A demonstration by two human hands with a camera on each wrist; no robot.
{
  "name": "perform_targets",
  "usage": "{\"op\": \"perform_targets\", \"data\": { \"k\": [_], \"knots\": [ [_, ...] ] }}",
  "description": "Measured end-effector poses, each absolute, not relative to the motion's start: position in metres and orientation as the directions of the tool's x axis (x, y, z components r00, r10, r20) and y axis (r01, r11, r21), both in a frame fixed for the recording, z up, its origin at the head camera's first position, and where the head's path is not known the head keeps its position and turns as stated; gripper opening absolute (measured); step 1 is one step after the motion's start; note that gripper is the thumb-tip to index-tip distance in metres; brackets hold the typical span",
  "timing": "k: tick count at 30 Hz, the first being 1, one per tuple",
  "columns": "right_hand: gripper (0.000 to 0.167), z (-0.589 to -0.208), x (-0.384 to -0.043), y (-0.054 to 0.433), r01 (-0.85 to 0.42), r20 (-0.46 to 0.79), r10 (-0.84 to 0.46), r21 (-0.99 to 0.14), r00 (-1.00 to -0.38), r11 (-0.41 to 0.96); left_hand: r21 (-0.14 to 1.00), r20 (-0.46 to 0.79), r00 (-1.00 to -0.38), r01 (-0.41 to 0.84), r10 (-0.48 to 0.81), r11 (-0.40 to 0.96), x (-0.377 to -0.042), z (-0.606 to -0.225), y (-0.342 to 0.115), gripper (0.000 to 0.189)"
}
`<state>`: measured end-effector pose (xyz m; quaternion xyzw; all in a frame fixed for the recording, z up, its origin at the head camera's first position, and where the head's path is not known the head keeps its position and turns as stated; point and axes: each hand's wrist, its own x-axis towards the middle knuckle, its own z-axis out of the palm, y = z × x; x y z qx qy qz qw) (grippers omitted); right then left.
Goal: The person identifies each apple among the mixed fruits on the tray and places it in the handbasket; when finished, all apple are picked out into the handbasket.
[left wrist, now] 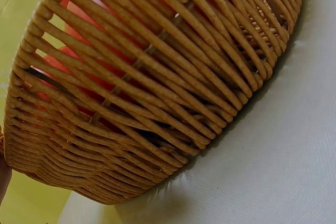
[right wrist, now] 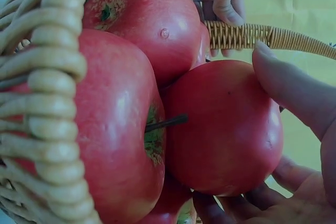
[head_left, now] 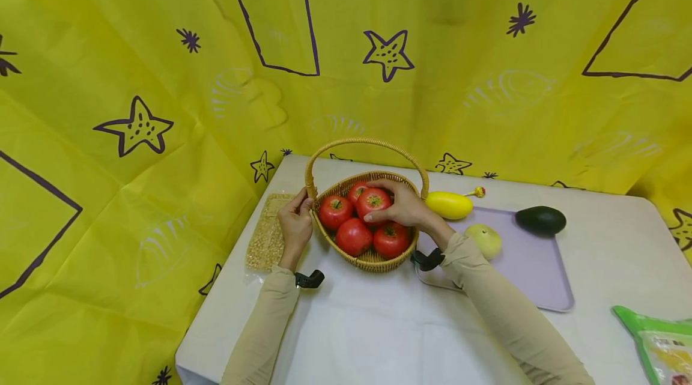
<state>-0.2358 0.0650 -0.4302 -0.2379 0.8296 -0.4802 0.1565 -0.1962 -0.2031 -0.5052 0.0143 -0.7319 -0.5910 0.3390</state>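
Note:
A wicker basket (head_left: pixel 373 263) with a tall arched handle (head_left: pixel 367 142) stands on the white table, holding several red apples (head_left: pixel 354 237). The left hand (head_left: pixel 296 226) grips the basket's left rim by the foot of the handle. Inside the basket, the right hand (head_left: pixel 402 205) holds one apple (right wrist: pixel 226 129), which sits among the others. Its thumb (right wrist: pixel 289 87) lies on one side of that apple and its fingers curl round the other. The left wrist view is filled by the basket's woven wall (left wrist: pixel 147 77), with red showing through the gaps.
Right of the basket lies a lilac tray (head_left: pixel 532 265) with a pale green round fruit (head_left: pixel 483 241) and a dark avocado (head_left: pixel 540 220) at its edge. A yellow fruit (head_left: pixel 449 205) and a small lollipop (head_left: pixel 478 191) lie behind. Left is a grain packet (head_left: pixel 265 247); front right, a green-edged bag (head_left: pixel 667 343).

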Motion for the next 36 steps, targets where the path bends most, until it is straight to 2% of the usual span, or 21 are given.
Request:
{"op": "perform_targets", "data": {
  "k": [9,14,21,27,32,36],
  "knots": [
    [0.090,-0.434,-0.237,0.070,-0.226,-0.043,-0.567,-0.891,-0.822,0.394,0.862,0.498,-0.770,0.391,-0.399,0.322,-0.200,-0.506,-0.203,0.030],
    [0.095,-0.434,-0.232,0.074,-0.227,-0.038,-0.585,-0.900,-0.810,0.373,0.880,0.469,-0.780,0.370,-0.414,0.299,-0.201,-0.502,-0.203,0.029],
    [0.095,-0.428,-0.225,0.083,-0.275,0.006,-0.616,-0.899,-0.788,0.342,0.911,0.407,-0.828,0.342,-0.384,0.229,-0.200,-0.497,-0.208,0.030],
    [0.096,-0.417,-0.212,0.102,-0.318,0.017,-0.635,-0.876,-0.772,0.363,0.933,0.338,-0.885,0.270,-0.322,0.238,-0.200,-0.494,-0.217,0.032],
    [0.084,-0.407,-0.198,0.132,-0.363,0.039,-0.663,-0.860,-0.747,0.358,0.937,0.266,-0.932,0.190,-0.245,0.295,-0.195,-0.484,-0.229,0.032],
    [0.065,-0.399,-0.190,0.169,-0.424,0.090,-0.661,-0.829,-0.745,0.365,0.881,0.259,-0.948,0.154,-0.183,0.447,-0.191,-0.478,-0.245,0.030]
  ]
}}
